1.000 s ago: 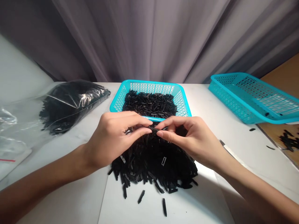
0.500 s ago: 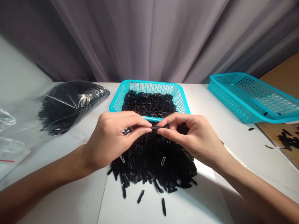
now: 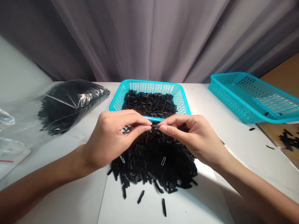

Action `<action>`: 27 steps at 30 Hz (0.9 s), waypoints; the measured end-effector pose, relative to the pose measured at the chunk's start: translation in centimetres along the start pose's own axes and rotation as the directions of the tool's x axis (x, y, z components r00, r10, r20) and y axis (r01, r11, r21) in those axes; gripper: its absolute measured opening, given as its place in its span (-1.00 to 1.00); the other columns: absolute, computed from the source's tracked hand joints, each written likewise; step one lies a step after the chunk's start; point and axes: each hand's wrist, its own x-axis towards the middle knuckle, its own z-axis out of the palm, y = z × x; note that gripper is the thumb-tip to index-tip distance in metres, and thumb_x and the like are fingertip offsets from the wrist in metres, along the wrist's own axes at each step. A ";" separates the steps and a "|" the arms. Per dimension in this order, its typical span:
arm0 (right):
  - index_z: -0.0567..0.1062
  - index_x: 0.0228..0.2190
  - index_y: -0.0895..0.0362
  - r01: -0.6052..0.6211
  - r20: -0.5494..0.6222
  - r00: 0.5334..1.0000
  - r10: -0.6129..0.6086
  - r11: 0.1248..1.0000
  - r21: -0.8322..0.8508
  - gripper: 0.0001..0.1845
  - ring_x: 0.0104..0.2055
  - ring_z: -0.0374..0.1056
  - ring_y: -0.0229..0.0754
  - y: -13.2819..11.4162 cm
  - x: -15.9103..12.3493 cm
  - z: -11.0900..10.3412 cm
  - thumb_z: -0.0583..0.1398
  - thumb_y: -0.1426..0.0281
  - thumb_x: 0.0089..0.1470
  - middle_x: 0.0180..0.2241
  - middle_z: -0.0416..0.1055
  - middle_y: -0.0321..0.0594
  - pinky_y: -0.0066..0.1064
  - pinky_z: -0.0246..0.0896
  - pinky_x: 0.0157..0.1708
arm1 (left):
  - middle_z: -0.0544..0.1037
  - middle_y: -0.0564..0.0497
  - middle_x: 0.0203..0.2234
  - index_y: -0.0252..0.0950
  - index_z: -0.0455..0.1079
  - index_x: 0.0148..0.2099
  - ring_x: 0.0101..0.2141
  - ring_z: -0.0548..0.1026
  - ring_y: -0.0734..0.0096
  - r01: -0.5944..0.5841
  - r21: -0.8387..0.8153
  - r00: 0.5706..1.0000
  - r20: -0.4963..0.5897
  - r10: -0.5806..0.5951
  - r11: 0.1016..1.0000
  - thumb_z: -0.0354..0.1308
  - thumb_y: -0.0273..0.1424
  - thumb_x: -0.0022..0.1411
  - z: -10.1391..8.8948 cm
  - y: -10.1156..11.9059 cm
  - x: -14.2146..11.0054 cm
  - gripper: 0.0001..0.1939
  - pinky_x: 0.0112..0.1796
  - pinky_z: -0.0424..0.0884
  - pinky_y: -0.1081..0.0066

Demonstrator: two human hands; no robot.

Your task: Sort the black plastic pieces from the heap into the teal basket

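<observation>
Between my two hands a small, thin black plastic piece [image 3: 155,125] is held level, one end in each pinch. My left hand [image 3: 114,137] grips its left end between thumb and forefinger. At its right end, the thumb and forefinger of my right hand [image 3: 198,137] are closed on it. Below them spreads a heap of similar black pieces [image 3: 149,161] on a white sheet [image 3: 130,208]. Just beyond my fingertips stands a turquoise basket [image 3: 149,82] holding many more black pieces. My fingers hide much of the held piece, so its exact kind is unclear.
On the left lies a clear plastic bag [image 3: 72,102] full of black pieces. A second turquoise basket [image 3: 254,90] stands at the right, with black pieces [image 3: 289,140] on a brown surface near it. Several loose pieces [image 3: 164,207] lie in front of the heap. A grey curtain [image 3: 140,40] hangs behind.
My right thumb and fingers have shifted slightly on the black piece, which now shows as a thinner edge. My left hand has hardly moved.
</observation>
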 end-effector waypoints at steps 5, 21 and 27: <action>0.66 -0.39 0.09 0.005 -0.005 1.000 -0.005 1.000 0.013 -0.73 -0.52 0.10 -0.28 -0.2 -0.2 0.2 0.34 0.14 0.09 -0.53 0.40 -0.30 -0.40 -0.05 -0.53 | 0.66 0.07 -0.41 -0.32 0.56 -0.28 -0.40 0.60 0.56 -0.002 -0.007 1.000 0.012 0.002 1.000 0.33 -0.51 0.22 -0.1 0.0 0.0 -0.98 -0.30 0.50 0.56; 0.69 -0.34 0.12 0.042 -0.003 0.999 -0.043 0.995 -0.089 -0.69 -0.47 0.25 -0.22 0.1 1.1 -0.1 0.31 0.13 0.12 -0.53 0.44 -0.26 -0.37 0.09 -0.47 | 0.62 -0.04 -0.22 -0.33 0.45 0.01 -0.28 0.58 0.48 -0.224 0.051 0.974 -0.035 0.225 0.973 0.33 -0.54 0.22 0.7 0.2 -1.2 -0.69 -0.20 0.59 0.47; 0.69 -0.32 0.18 -0.080 0.176 0.982 0.071 0.996 0.044 -0.61 -0.47 0.26 -0.24 -0.5 -0.1 1.5 0.30 0.09 0.12 -0.49 0.48 -0.22 -0.39 0.10 -0.48 | 0.61 0.00 -0.33 -0.44 0.46 -0.01 -0.32 0.57 0.56 -0.270 0.070 0.962 -0.026 0.272 0.960 0.33 -0.58 0.21 1.1 0.4 -1.7 -0.72 -0.23 0.51 0.57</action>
